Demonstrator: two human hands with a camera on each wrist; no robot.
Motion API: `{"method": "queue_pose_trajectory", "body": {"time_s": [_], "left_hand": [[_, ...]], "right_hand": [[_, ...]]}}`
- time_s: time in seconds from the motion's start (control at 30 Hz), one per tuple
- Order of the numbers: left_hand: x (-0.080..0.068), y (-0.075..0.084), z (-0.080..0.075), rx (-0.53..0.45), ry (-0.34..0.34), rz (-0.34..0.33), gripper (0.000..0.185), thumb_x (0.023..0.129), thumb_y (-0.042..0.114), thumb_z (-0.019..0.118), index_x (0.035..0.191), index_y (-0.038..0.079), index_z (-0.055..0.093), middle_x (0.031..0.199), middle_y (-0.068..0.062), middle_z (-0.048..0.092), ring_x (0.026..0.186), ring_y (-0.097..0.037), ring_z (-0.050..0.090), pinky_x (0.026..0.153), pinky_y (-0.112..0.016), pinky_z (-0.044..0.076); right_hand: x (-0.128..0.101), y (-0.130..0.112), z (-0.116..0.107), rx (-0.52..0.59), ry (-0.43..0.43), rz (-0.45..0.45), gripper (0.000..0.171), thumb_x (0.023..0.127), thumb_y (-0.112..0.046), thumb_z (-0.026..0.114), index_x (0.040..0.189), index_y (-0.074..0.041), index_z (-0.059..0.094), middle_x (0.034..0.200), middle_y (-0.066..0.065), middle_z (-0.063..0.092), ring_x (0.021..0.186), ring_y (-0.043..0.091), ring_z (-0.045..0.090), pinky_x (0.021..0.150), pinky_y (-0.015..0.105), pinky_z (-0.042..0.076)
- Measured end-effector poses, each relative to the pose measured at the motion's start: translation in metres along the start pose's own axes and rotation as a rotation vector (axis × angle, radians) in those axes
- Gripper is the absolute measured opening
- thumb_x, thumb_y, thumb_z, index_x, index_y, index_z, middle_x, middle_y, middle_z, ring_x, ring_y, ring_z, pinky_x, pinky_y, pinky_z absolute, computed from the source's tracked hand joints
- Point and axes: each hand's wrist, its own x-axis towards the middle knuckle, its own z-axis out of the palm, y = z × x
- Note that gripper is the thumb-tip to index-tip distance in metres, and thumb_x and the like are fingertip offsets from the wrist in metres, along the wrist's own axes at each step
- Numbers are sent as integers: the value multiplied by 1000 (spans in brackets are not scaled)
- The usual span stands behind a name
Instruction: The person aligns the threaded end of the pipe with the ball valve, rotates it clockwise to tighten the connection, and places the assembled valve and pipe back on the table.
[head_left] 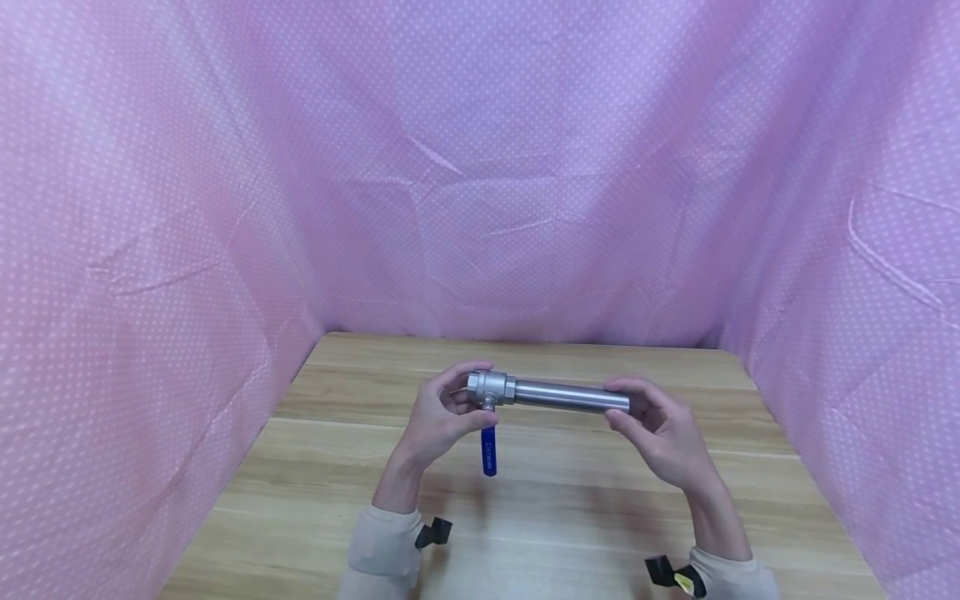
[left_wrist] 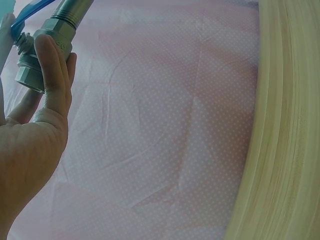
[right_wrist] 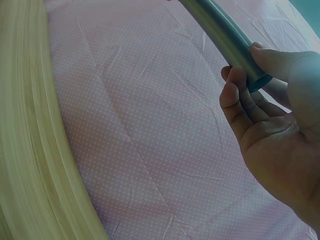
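Silver metal pipe [head_left: 558, 395], a straight brushed cylinder, is held up between both hands. Pink white-dotted cloth [head_left: 525, 208] hangs beyond the pipe; pale wood-grain tabletop [head_left: 540, 517] lies below it.

Pipe's long axis: side to side across the person's front, right end slightly lower in head view.

Right grip, a bare hand [head_left: 667, 433]: pinches the pipe's right end, thumb on the near side.

Left grip, a bare hand [head_left: 438, 425]: beyond the pipe's left end, fingers curled about the silver metal ball valve [head_left: 491, 385], which sits in line with the pipe. Left grip is thus nearer the pipe-valve joint; right grip is at the opposite end.

Flat blue lever [head_left: 489, 454]: from the valve toward the person, roughly square to the pipe.

Narrow ringed thread [left_wrist: 68, 19]: visible at the pipe's valve end.
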Motion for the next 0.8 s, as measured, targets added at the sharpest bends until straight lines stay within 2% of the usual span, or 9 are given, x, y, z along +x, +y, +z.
{"method": "queue_pose_trajectory", "body": {"time_s": [0.23, 0.37, 0.47, 0.7, 0.8], "left_hand": [[0, 0, 1, 0, -4, 5, 79, 91, 26, 98, 154, -3, 61, 142, -34, 67, 110, -17, 79, 95, -27, 68], [0, 1, 2, -1, -1, 0, 81, 90, 25, 99, 154, -5, 59, 142, -33, 68, 111, -17, 80, 95, -27, 68], [-1, 0, 3, 4, 3, -8, 79, 89, 26, 100, 153, 0, 62, 142, -32, 69, 112, -17, 80, 96, -28, 69], [-2, -1, 6, 8, 8, -17, 78, 87, 29, 101, 152, 6, 65, 143, -31, 69, 112, -17, 80, 97, -28, 68], [-3, -2, 7, 12, 12, -15, 77, 87, 29, 101, 152, 6, 65, 143, -31, 69, 113, -16, 80, 98, -28, 68]], "right_hand": [[-2, 1, -1, -100, 5, 36, 37, 99, 24, 66, 131, 7, 70, 88, 0, 71, 78, 5, 69, 70, 19, 61], [-1, 2, -2, -60, 3, 24, 35, 100, 24, 64, 132, 9, 69, 85, 6, 70, 77, 8, 68, 71, 18, 61], [-2, 1, -2, -14, 2, 38, 36, 98, 25, 65, 132, 11, 68, 88, 3, 74, 79, 5, 70, 71, 19, 61], [-4, -1, -4, -11, -3, 91, 44, 92, 26, 73, 134, 10, 68, 114, -12, 81, 93, -1, 76, 75, 19, 66], [-4, -1, -5, -30, -7, 80, 45, 92, 26, 74, 133, 10, 68, 113, -13, 80, 91, -1, 75, 73, 18, 64]]}}
